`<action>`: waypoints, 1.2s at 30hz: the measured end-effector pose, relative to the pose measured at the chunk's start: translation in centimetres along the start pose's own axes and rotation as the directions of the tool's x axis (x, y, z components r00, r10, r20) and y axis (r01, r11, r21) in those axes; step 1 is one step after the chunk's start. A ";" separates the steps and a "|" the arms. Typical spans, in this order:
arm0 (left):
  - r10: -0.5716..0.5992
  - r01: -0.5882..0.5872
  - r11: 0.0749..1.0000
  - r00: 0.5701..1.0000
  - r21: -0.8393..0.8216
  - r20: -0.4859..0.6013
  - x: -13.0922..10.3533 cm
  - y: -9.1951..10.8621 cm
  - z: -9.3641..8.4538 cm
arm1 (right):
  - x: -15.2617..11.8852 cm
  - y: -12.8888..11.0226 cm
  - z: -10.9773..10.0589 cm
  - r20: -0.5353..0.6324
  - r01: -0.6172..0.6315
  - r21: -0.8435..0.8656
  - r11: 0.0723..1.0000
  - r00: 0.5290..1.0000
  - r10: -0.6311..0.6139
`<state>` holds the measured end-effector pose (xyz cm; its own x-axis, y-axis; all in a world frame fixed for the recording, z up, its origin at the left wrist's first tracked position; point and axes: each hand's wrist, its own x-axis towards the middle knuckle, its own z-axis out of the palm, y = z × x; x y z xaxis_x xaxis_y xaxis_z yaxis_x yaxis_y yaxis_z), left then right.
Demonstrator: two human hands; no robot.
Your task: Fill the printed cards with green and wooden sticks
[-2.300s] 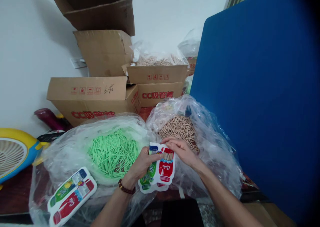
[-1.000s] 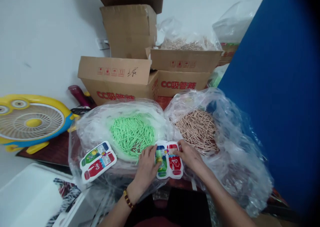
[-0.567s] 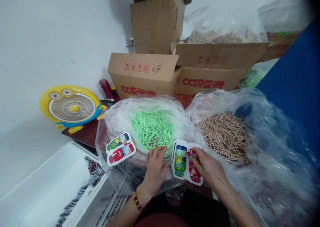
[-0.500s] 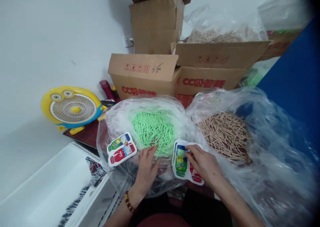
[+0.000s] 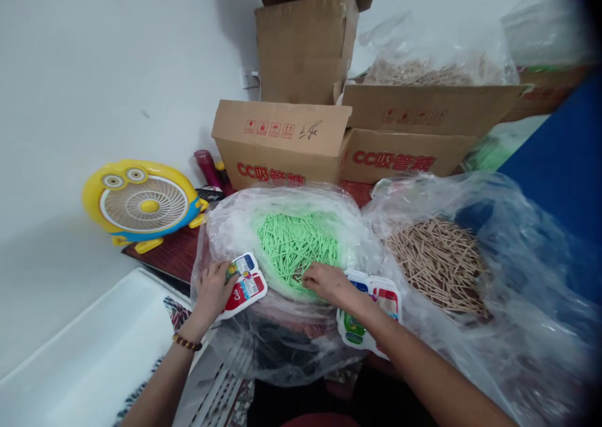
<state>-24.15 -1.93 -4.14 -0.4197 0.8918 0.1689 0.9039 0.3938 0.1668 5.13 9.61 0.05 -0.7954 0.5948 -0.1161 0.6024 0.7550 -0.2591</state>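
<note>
Head view: under the left grip (image 5: 212, 292) lies a printed card (image 5: 247, 289), clasped or merely touched, I cannot tell. The right grip (image 5: 327, 284) is bunched at the green sticks (image 5: 296, 242) before it, any catch hidden; a light pinch should spare them.

On my left I see a yellow-and-blue fan (image 5: 149, 206) on the dark red table (image 5: 179, 253), a maroon bottle (image 5: 207, 168) near it and a white bin (image 5: 106, 336) below, while ahead a red-printed carton (image 5: 282, 140) stands before a white wall (image 5: 141, 51) with a socket (image 5: 249, 78), a blue panel (image 5: 559, 142) far right.
</note>
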 end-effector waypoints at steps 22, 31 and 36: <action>0.102 -0.079 0.958 0.992 -0.275 0.073 2.7 -1.0 -1.6 | 2.8 -1.4 2.0 -0.039 -0.062 -0.121 0.991 0.998 0.058; 0.097 -0.040 0.956 0.978 -0.292 0.185 4.2 -0.7 -4.6 | 3.8 1.5 1.4 -0.031 -0.184 0.310 0.933 0.979 0.204; 0.029 0.033 0.919 0.988 -0.392 0.152 4.3 -0.8 -6.8 | 4.0 1.6 0.9 -0.118 -0.155 0.576 0.802 0.956 0.269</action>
<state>-27.28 0.09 3.07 -0.3760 0.9263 0.0239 0.7849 0.3047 0.5395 2.80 12.95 -1.73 -0.5904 0.8042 -0.0680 0.5684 0.3545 -0.7424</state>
